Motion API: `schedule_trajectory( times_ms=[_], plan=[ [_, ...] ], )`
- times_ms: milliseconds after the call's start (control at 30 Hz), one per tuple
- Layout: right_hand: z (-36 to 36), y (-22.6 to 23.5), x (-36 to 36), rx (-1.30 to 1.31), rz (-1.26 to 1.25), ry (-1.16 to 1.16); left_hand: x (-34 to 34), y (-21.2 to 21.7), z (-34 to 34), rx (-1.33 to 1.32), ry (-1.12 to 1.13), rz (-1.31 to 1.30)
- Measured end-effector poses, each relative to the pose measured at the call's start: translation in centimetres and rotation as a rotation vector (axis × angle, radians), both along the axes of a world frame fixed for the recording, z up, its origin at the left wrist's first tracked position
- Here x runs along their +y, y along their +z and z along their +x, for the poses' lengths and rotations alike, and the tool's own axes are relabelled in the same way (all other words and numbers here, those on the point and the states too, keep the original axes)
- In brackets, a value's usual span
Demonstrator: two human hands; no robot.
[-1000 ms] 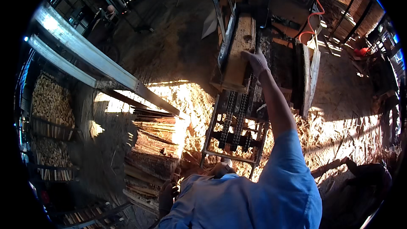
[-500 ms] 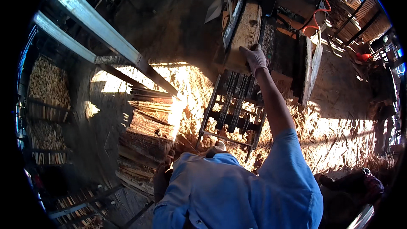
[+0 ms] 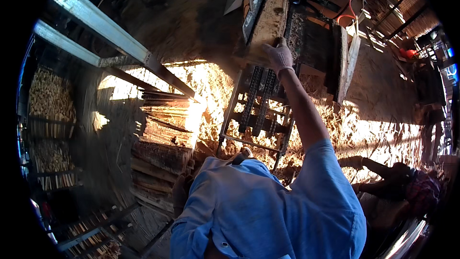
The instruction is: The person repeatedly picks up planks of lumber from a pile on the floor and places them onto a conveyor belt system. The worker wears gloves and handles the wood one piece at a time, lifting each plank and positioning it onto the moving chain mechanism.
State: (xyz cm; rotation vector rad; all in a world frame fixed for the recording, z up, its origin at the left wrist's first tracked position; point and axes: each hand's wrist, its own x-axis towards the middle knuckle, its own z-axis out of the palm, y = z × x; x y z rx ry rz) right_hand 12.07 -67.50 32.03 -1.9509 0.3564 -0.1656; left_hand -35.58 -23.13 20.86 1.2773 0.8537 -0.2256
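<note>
A long rough wooden slab (image 3: 270, 21) lies on the chain conveyor machine, pointing away from me between its metal side guards. My right hand (image 3: 280, 57), in a light knitted glove, grips the slab's near end with the thumb out to the left. Below that end, the conveyor's chains (image 3: 256, 96) run toward me inside a metal frame. My left hand (image 3: 180, 194) hangs low in shadow at my left side, beside a stack of boards (image 3: 160, 163); its fingers are too dark to make out.
Steel beams (image 3: 103, 24) slant across the left. Sunlit wood shavings (image 3: 215, 91) cover the floor around the conveyor. Bins of wood pieces (image 3: 50, 98) stand far left. Another person (image 3: 397, 182) bends at the lower right, an arm reaching over shavings. An orange hose (image 3: 353, 7) hangs at the upper right.
The view has shifted slightly, moving the conveyor up and left in it. My right hand stays on the slab's near end. The other person's arm now reaches out to the left.
</note>
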Motion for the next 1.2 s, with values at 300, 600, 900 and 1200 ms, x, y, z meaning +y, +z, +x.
schedule_trajectory(
  times_ms=[300, 600, 900, 1200],
  plan=[
    [-0.6, -0.6, 1.1, 0.030, -0.064, -0.086, 0.3, -1.6, 1.4, 0.023, 0.213, -0.311],
    [-0.7, 1.0, 1.8, 0.092, -0.067, -0.171, 1.1, -2.4, 3.3, 0.014, -0.099, 0.023],
    [0.0, 1.0, 1.7, 0.137, -0.051, -0.137, 1.1, -1.5, 4.9, 0.058, -0.109, 0.009],
    [-0.1, 0.9, 1.6, 0.139, -0.032, -0.125, 1.1, -1.1, 5.1, 0.086, -0.132, 0.012]
  ],
)
